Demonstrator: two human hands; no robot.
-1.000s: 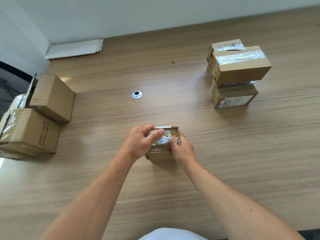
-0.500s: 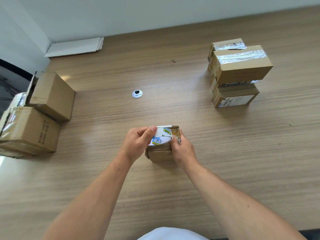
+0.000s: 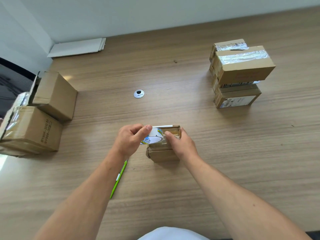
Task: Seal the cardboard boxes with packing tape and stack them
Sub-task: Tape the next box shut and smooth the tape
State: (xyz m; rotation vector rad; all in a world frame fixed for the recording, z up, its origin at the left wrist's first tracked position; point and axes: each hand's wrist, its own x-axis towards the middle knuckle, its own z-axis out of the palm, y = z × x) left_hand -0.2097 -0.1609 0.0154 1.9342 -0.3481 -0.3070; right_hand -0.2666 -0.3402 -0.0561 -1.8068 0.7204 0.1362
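A single wide-angle view, worn on the person's head, looks forward and steeply down on the tabletop (image 3: 190, 187). Both forearms run up from 6 o'clock. The left hand (image 3: 129, 138), holding a tape roll (image 3: 154, 138), and the right hand (image 3: 181, 146), gripping a box (image 3: 161, 154), lie near the lens, just below frame centre. The wall (image 3: 155, 14) lies farthest off, along 12 o'clock. A stack (image 3: 240, 73) stands at 2 o'clock, and more boxes (image 3: 43, 110) at 9 o'clock.
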